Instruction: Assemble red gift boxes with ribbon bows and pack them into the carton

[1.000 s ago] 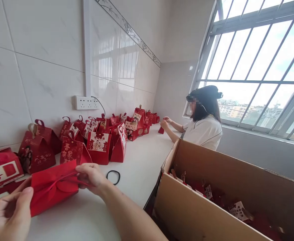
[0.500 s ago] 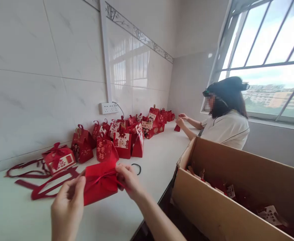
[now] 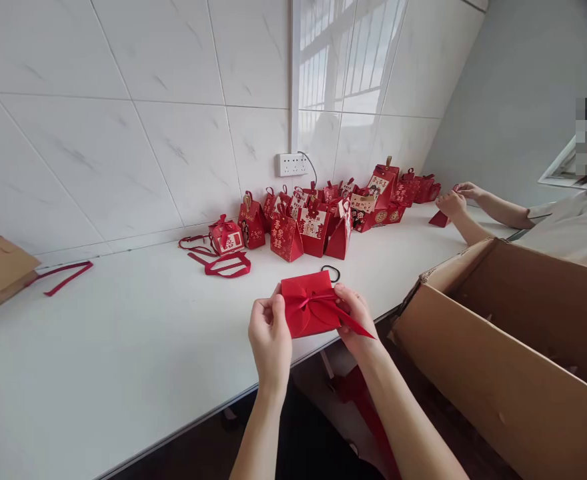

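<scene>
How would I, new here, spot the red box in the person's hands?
Find the white table along the tiled wall. At its near edge, the left hand and right hand hold a flat red box tied with red ribbon. Its visible face is unprinted, unlike the printed boxes by the wall.

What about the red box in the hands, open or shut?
The red box is shut: its flaps lie folded together, with a ribbon across them.

white socket panel [image 3: 293, 165] on tiled wall [image 3: 173, 143] | black loop [image 3: 338, 273] on table [image 3: 123, 347] | co-worker [image 3: 568, 230], far right
</scene>
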Tool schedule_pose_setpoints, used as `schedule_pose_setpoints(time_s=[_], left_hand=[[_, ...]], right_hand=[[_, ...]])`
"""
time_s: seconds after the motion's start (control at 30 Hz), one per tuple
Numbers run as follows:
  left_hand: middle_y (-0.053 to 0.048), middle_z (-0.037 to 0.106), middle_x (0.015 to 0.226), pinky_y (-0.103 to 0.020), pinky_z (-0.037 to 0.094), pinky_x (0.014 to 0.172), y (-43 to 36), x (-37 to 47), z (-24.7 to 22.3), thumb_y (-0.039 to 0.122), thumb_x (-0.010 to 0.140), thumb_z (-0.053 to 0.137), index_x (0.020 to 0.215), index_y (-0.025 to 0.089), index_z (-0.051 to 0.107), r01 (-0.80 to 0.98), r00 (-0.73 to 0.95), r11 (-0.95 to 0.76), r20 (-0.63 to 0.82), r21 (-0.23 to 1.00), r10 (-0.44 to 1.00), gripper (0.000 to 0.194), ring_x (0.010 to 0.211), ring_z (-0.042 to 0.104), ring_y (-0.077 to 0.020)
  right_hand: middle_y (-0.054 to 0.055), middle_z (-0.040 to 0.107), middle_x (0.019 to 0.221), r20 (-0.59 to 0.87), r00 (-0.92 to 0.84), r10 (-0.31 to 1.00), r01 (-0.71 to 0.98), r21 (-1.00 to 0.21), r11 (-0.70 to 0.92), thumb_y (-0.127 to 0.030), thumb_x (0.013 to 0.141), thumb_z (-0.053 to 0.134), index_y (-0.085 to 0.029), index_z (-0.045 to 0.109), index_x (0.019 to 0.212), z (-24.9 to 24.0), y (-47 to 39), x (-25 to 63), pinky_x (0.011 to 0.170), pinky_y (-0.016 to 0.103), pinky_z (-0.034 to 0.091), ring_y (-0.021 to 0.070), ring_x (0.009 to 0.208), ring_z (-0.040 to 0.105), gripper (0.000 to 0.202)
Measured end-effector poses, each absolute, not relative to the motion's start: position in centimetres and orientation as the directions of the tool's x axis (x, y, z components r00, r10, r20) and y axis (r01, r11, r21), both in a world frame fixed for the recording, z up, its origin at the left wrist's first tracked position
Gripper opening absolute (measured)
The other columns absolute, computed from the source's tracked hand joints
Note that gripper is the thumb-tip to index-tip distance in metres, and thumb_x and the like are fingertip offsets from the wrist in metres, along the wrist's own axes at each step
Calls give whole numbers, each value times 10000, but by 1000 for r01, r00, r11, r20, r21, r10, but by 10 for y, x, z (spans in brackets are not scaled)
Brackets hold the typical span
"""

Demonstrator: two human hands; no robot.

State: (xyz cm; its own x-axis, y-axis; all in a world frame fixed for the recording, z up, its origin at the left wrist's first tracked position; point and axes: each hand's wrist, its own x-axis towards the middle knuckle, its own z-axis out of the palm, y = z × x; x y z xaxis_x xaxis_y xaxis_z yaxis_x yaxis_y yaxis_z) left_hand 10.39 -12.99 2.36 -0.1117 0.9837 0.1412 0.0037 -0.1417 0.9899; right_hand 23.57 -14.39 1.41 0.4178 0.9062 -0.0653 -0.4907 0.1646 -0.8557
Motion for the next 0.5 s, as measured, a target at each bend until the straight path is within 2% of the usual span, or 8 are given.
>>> schedule_pose_setpoints(time_s=[0.17, 0.3, 0.33, 0.4, 0.43, 0.5], left_hand=[[2, 557, 595, -271, 420, 505, -115, 103, 9, 468, 796, 516, 666, 212, 485, 137, -104, -45, 59, 990, 993, 288, 535, 516, -154], [-14, 592, 649, -285, 454, 536, -100, 109, -8, 465, 773, 535, 702, 199, 514, 47, -36, -17, 18, 999, 999, 277, 589, 567, -172], [-38, 622, 722, -295, 477, 563, -98, 110, -11, 476, 785, 512, 751, 195, 527, 18, -30, -20, 21, 1000, 999, 284, 647, 602, -186], [-97, 640, 995, -314, 519, 680, -99, 106, -16, 510, 836, 407, 919, 197, 533, -32, -56, -59, 57, 998, 997, 348, 862, 644, -209], [-117, 589, 1166, -322, 519, 772, -100, 102, -18, 527, 856, 356, 1028, 206, 513, -60, -62, -115, 111, 992, 992, 397, 1010, 619, -213], [-115, 414, 1408, -342, 450, 961, -102, 89, -18, 558, 857, 364, 1229, 238, 422, -88, 34, -264, 267, 961, 963, 494, 1269, 457, -218]], right_hand=[[-80, 365, 412, -74, 337, 939, -435, -896, 86, -472, 636, 685, -186, 452, 530, -5, -143, 240, 295, 190, 151, 32, 319, 258, 383], [-83, 347, 415, -49, 282, 958, -442, -893, 84, -502, 679, 677, -182, 459, 532, -15, -144, 247, 327, 184, 258, 40, 343, 298, 414], [-83, 349, 433, -41, 288, 957, -438, -894, 93, -524, 685, 670, -182, 477, 557, -17, -147, 250, 328, 182, 280, 44, 352, 308, 413], [-64, 410, 527, 4, 297, 955, -386, -914, 124, -580, 688, 653, -184, 540, 657, -22, -156, 260, 324, 181, 326, 58, 400, 357, 412], [-42, 463, 612, 39, 294, 955, -336, -931, 142, -597, 669, 664, -188, 574, 737, -24, -162, 267, 327, 184, 353, 73, 452, 408, 425], [29, 548, 866, 111, 259, 959, -195, -967, 165, -557, 592, 747, -203, 600, 939, -30, -172, 279, 389, 202, 441, 132, 664, 540, 518]])
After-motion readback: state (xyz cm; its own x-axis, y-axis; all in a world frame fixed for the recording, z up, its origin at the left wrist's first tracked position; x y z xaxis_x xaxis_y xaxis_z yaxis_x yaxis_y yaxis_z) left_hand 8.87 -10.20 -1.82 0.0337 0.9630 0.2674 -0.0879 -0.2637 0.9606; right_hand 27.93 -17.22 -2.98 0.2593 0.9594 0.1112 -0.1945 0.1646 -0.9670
